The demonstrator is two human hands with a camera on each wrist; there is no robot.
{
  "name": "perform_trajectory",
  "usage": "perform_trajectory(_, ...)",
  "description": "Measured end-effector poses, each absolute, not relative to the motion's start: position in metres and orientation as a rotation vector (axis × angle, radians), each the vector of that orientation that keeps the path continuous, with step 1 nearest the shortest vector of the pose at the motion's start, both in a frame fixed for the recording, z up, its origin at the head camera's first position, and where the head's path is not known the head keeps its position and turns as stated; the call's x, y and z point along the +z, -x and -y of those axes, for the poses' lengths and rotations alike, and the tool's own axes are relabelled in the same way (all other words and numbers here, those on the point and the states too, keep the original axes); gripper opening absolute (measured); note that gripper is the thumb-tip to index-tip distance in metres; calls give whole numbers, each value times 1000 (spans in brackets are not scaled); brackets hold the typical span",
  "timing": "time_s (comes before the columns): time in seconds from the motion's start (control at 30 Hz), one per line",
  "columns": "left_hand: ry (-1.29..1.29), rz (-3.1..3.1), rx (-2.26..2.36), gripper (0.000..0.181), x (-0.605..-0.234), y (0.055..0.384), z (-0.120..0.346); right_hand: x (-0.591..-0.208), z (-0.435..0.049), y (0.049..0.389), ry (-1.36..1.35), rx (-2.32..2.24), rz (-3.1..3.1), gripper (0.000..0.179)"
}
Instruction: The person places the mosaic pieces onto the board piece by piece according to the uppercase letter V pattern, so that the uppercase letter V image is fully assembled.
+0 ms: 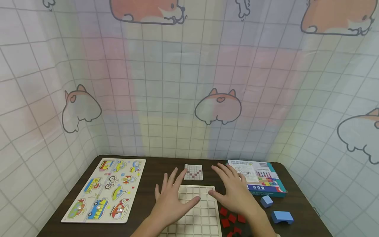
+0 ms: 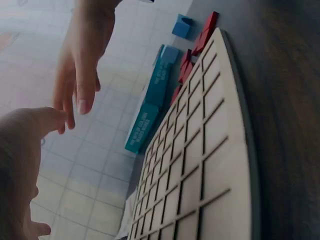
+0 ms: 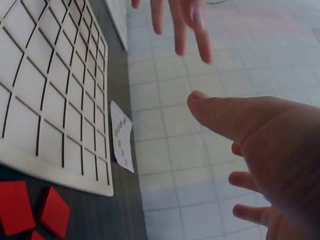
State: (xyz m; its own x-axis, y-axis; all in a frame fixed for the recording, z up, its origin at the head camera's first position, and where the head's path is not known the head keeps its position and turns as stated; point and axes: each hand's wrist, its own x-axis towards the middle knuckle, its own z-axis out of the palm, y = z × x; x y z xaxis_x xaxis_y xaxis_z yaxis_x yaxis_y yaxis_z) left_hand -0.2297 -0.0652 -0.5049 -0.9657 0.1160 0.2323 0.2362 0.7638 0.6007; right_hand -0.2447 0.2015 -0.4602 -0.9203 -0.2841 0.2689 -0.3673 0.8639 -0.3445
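Both hands hover over a pale wooden grid board (image 1: 204, 210), fingers spread and nothing held. My left hand (image 1: 171, 200) is above the board's left side, its thumb pointing right across the squares. My right hand (image 1: 234, 191) is over the board's right edge, partly covering the red blocks (image 1: 225, 223) beside it. Beyond the board lies a small pattern card (image 1: 193, 172) with a grid and several dark red squares. The right wrist view shows the board's squares (image 3: 52, 107) bare, with red blocks (image 3: 54, 212) close to its edge.
A wooden picture puzzle (image 1: 103, 191) with vehicle pieces lies on the left of the dark table (image 1: 142, 184). At the back right is a teal-edged box (image 1: 266, 179). In front of it are a blue cube (image 1: 266, 201) and a blue arch block (image 1: 282, 217). A patterned curtain (image 1: 174, 131) surrounds the table.
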Motion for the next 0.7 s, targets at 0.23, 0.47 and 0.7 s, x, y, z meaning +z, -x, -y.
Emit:
perform_trajectory(0.23, 245, 2791, -1113, 111, -516, 215, 80, -465, -216, 243, -525, 657, 2741, 81)
perform_trajectory(0.47, 219, 2847, -1181, 121, -534, 197, 95, -474, -231, 237, -592, 840, 2714, 75)
perform_trajectory(0.7, 201, 2863, -1232, 130, -547, 187, 114, -481, -240, 234, -540, 911, 2759, 68)
